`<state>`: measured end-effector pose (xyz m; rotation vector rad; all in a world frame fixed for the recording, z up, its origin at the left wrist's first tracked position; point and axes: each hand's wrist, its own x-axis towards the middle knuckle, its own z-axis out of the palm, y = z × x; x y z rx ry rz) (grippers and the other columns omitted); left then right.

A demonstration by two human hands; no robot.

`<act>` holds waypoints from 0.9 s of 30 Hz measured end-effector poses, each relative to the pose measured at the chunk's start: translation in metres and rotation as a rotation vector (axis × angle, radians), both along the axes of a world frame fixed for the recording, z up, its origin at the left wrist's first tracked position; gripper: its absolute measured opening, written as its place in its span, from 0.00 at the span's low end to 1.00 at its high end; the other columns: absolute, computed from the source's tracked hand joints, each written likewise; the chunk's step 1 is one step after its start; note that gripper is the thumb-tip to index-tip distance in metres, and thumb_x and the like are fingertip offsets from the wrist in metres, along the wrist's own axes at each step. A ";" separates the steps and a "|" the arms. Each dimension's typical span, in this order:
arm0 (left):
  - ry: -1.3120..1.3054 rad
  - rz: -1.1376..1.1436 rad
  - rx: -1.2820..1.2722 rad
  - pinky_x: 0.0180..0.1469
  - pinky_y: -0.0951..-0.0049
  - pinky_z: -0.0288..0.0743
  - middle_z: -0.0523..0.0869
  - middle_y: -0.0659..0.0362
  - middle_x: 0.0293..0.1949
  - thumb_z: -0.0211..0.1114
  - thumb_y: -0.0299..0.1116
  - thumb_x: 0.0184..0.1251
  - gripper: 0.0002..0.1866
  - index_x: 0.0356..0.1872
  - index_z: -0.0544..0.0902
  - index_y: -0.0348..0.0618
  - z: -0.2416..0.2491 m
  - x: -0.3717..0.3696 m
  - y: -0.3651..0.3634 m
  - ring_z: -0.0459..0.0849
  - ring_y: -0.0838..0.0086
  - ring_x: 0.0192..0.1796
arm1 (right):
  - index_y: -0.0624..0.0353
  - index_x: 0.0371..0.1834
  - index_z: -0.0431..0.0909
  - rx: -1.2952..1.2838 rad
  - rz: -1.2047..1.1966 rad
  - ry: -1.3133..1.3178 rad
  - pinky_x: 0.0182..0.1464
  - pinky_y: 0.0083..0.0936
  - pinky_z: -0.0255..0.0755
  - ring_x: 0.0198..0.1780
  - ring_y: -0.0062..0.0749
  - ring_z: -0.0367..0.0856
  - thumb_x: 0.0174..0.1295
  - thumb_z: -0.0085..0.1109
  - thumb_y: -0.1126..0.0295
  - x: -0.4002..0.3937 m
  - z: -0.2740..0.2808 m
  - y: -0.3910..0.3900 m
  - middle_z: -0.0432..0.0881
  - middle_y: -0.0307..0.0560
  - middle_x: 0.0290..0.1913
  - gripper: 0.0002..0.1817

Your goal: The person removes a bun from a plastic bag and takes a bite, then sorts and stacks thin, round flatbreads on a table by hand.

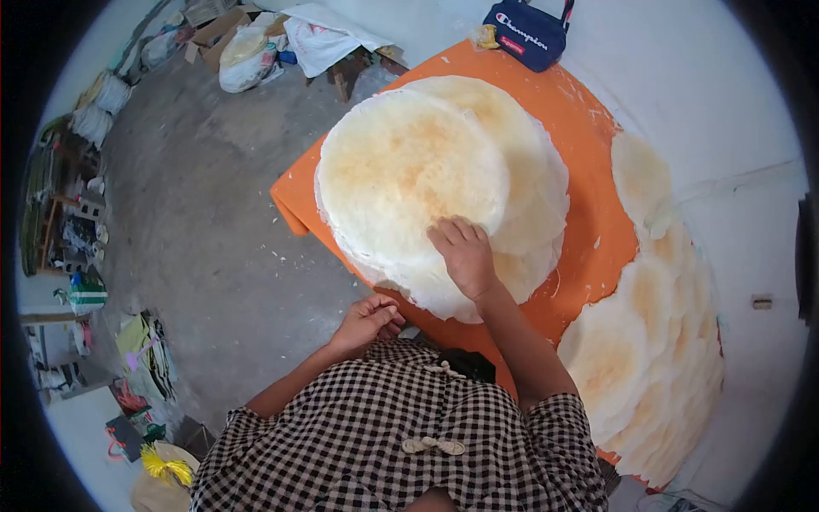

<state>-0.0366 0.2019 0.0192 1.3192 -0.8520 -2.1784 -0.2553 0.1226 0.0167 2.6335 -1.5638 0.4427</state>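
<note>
Large round flatbreads (409, 171), pale with browned patches, lie stacked and overlapping on an orange cloth (589, 213). My right hand (461, 247) rests on the lower right part of the top flatbread, palm down, with its fingers spread a little and nothing visible in them. Just off the near left edge of the stack is my left hand (372, 320), its fingers curled and the thumb against them. Whether anything is inside those fingers is too small to tell.
More flatbreads (597, 358) overlap along the right side of the cloth. A dark blue bag (527, 32) sits at its far end by the wall. White sacks (247, 60) and boxes stand at the back left, with clutter along the left wall.
</note>
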 end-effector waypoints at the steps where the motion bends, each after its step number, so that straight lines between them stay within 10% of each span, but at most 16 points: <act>1: -0.025 -0.026 0.024 0.36 0.77 0.73 0.80 0.58 0.35 0.51 0.32 0.66 0.10 0.45 0.72 0.40 -0.001 -0.002 0.000 0.79 0.76 0.34 | 0.50 0.46 0.74 -0.016 -0.008 -0.012 0.53 0.34 0.59 0.55 0.37 0.67 0.48 0.47 0.73 -0.001 0.004 0.000 0.73 0.42 0.50 0.18; 13: 0.021 -0.579 -0.362 0.48 0.79 0.66 0.78 0.62 0.37 0.54 0.32 0.63 0.12 0.44 0.73 0.38 0.004 -0.115 0.015 0.73 0.81 0.43 | 0.60 0.54 0.66 -0.015 -0.648 -0.132 0.57 0.37 0.60 0.56 0.50 0.66 0.42 0.62 0.67 -0.137 0.049 0.127 0.68 0.60 0.54 0.32; 20: 0.138 -0.476 0.174 0.48 0.72 0.70 0.75 0.57 0.45 0.53 0.32 0.63 0.11 0.44 0.70 0.41 -0.009 -0.232 0.086 0.75 0.71 0.47 | 0.62 0.58 0.60 0.394 -0.897 -0.094 0.56 0.43 0.60 0.60 0.53 0.61 0.38 0.66 0.60 -0.180 0.024 0.316 0.62 0.62 0.57 0.41; 27: 0.149 -0.368 0.296 0.38 0.73 0.73 0.77 0.55 0.38 0.55 0.31 0.60 0.10 0.41 0.70 0.42 -0.024 -0.287 0.124 0.78 0.72 0.39 | 0.60 0.54 0.64 0.299 -0.820 -0.211 0.51 0.41 0.64 0.56 0.49 0.65 0.43 0.58 0.67 -0.200 0.012 0.341 0.66 0.59 0.55 0.31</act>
